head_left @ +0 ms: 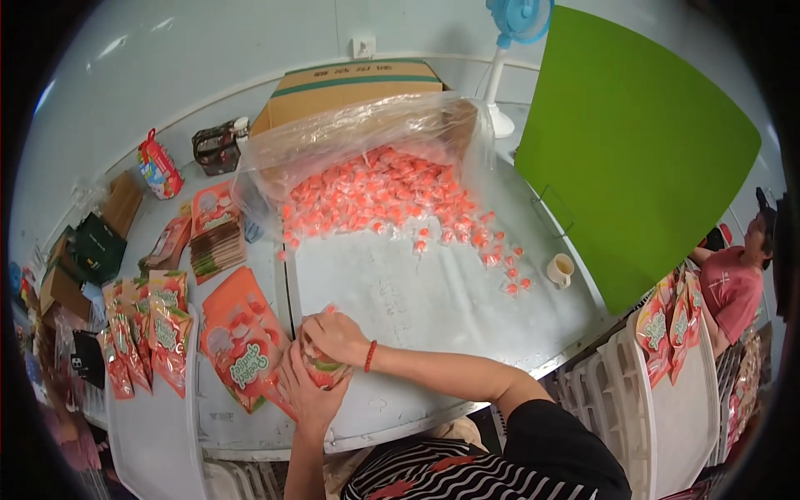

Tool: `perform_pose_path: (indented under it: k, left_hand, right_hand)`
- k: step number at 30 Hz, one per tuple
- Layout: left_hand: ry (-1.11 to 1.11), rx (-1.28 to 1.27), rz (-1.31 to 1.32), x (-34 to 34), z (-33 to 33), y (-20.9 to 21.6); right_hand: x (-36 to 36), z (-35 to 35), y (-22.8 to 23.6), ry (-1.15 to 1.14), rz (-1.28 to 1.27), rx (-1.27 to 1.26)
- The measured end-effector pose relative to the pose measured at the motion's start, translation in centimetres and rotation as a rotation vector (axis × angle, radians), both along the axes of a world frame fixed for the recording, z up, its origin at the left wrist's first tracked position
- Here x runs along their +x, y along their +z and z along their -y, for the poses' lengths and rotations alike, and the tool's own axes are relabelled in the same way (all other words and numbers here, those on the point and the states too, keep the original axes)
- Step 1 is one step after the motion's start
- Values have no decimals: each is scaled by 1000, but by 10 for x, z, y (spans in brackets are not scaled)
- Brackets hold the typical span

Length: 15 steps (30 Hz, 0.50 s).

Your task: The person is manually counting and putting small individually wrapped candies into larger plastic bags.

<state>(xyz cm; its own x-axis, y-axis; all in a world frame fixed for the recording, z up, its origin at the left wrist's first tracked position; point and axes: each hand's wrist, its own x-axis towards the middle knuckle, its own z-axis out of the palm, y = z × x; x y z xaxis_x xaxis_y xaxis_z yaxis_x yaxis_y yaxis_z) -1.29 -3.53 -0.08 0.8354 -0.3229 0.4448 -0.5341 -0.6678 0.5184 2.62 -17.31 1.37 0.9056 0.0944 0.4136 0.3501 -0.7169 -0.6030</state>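
The left hand grips one pouch near the table's front edge; the right hand covers its far end, fingers too hidden to tell their grip. Both touch it; its long axis is masked. The candy heap, too many to count, lies ahead, slightly right. One mug, one fan.

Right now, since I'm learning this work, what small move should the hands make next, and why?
Probably steady the held pouch with the left hand while the right hand checks that it is open: both hands are on it, its mouth is hidden, and wrapped candies lie loose beyond.
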Motion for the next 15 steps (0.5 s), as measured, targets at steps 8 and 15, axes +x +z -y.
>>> perform_pose_path:
  k: [8, 15]
  left_hand:
    - [88, -150, -9, 17, -6, -13]
    - [66, -220, 46, 14, -19, -8]
  right_hand:
    - [13, -22, 15, 49, 16, -107]
    - [-20, -22, 45, 155, -50, 4]
